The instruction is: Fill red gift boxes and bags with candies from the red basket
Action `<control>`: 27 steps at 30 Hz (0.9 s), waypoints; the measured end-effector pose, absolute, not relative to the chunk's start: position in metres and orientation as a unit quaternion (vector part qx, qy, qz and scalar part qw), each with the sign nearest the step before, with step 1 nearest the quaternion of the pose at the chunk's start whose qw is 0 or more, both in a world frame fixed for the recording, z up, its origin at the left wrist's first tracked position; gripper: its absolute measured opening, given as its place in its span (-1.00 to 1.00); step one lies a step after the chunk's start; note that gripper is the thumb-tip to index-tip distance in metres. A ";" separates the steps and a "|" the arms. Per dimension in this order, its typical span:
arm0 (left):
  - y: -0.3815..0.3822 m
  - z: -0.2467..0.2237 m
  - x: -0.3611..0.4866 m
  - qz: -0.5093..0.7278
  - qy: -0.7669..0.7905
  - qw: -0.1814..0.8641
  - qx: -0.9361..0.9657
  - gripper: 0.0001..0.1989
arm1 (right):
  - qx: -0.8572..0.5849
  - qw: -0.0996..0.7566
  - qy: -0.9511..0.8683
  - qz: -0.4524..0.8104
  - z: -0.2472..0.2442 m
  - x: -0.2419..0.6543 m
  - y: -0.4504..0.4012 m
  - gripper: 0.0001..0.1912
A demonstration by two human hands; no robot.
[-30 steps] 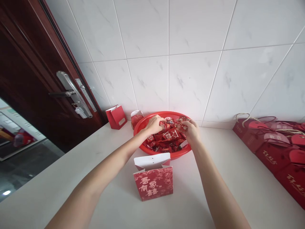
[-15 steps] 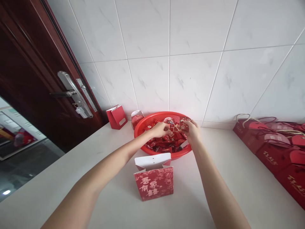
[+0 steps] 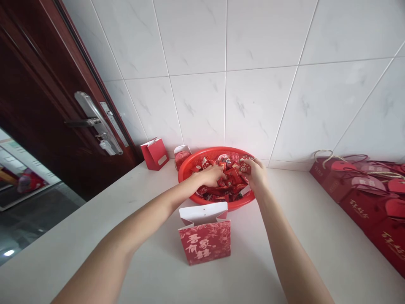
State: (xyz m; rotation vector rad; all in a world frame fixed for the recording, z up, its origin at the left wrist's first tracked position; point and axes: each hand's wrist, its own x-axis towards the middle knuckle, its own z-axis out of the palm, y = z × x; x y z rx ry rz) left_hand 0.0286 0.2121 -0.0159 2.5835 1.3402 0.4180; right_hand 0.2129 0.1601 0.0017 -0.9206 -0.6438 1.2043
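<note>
A red plastic basket [image 3: 230, 206] holds many red-wrapped sweets [image 3: 232, 179]. Inside its left half, my left hand [image 3: 211, 175] reaches down among the sweets with its fingers bent; what they touch is partly hidden. Over the basket's right side, my right hand [image 3: 255, 172] is closed on a red packet [image 3: 244, 167] with a pale pattern. Just in front of the basket stands a red paper box [image 3: 205, 244] with white lettering, its white top flap up and its top open.
A small red bag [image 3: 155, 154] and a small patterned box [image 3: 182, 156] stand at the back left by the tiled wall. Dark red gift bags [image 3: 357, 202] line the right side. A brown door [image 3: 63, 84] is at the left, beside the white tabletop [image 3: 133, 257].
My left hand has moved slightly left and lower into the sweets, and its pinched fingers have spread somewhat. My right hand stays nearly still with the packet.
</note>
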 end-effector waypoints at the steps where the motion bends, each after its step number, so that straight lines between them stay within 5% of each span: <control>1: 0.212 -0.018 0.029 0.127 0.450 0.111 0.877 -0.82 | -0.409 0.680 -0.289 0.535 0.001 0.213 0.160 -0.89; 7: 0.211 -0.006 0.022 0.129 0.447 0.122 0.877 -0.94 | -0.410 0.679 -0.293 0.534 -0.001 0.213 0.162 -0.89; 27: 0.213 0.005 0.019 0.345 0.393 0.261 0.811 -0.58 | -0.420 0.659 -0.293 0.551 0.003 0.212 0.161 -0.89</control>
